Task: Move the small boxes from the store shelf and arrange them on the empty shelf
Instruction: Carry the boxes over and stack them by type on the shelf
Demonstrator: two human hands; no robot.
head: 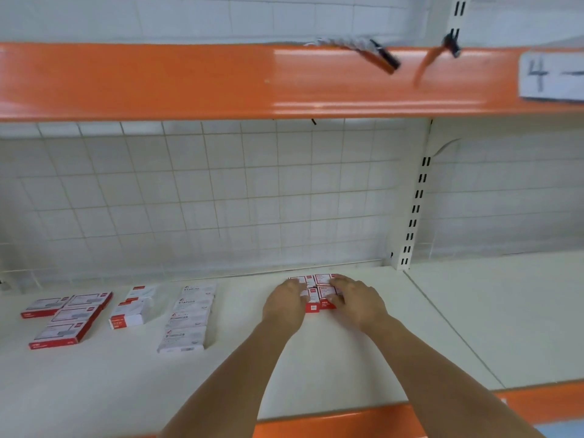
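Note:
A tight cluster of small red-and-white boxes (317,290) lies flat on the white shelf (347,352), near its back edge. My left hand (286,303) rests on the cluster's left side with its fingers over the boxes. My right hand (355,300) covers the right side, fingers curled over the top and front boxes. Both hands hide part of the group. Further left on the same shelf lie a column of white staple boxes (188,317), two small white-and-red boxes (134,308) and several flat red-edged boxes (68,317).
An orange-fronted upper shelf (221,80) overhangs close above. A white slotted upright (414,213) divides this bay from the bare shelf on the right (505,311). A paper label marked "4" (551,75) hangs at top right. White wire grid backs the shelves.

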